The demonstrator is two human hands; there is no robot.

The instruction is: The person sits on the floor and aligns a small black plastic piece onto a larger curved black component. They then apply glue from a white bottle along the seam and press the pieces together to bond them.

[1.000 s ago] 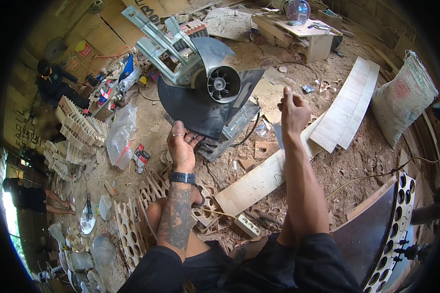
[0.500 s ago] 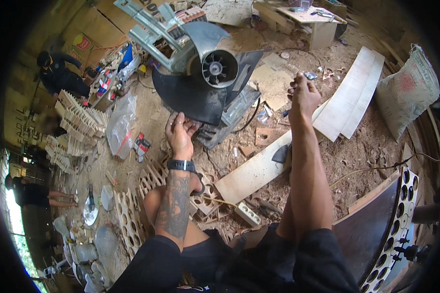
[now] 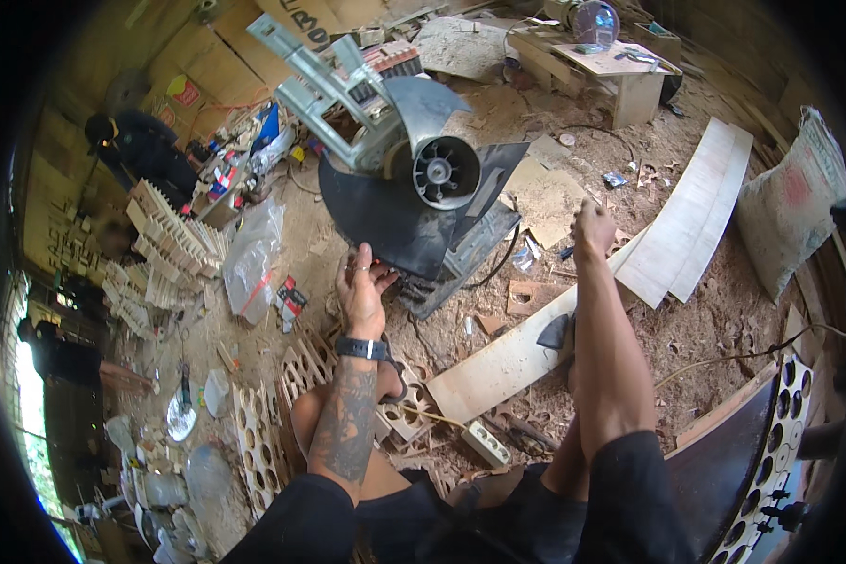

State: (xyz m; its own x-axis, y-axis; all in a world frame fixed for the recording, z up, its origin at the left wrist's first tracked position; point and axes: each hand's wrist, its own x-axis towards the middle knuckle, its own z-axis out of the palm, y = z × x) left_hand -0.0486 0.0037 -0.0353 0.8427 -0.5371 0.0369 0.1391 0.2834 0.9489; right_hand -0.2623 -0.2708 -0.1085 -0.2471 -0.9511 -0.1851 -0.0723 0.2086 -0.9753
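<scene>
A large black fan with broad curved blades and a round, spoked hub rests on a grey metal bracket. My left hand, at the end of a tattooed forearm with a dark wristwatch, is at the near edge of the lowest blade. Its fingertips meet that edge, some of them curled and partly hidden. To the right of the fan, my right hand is raised apart from it with the fingers curled closed. Whatever it may hold is too small or hidden to make out.
Pale curved boards lie on the sawdust-strewn floor at right, beside a stuffed sack. A white power strip is near my legs. Stacked wooden slats, a plastic bag and a person are at left. A low table stands behind.
The whole view has shifted, so the fan and floor appear lower and further right. My right hand has lowered slightly relative to the fan. My left hand stays at the blade edge.
</scene>
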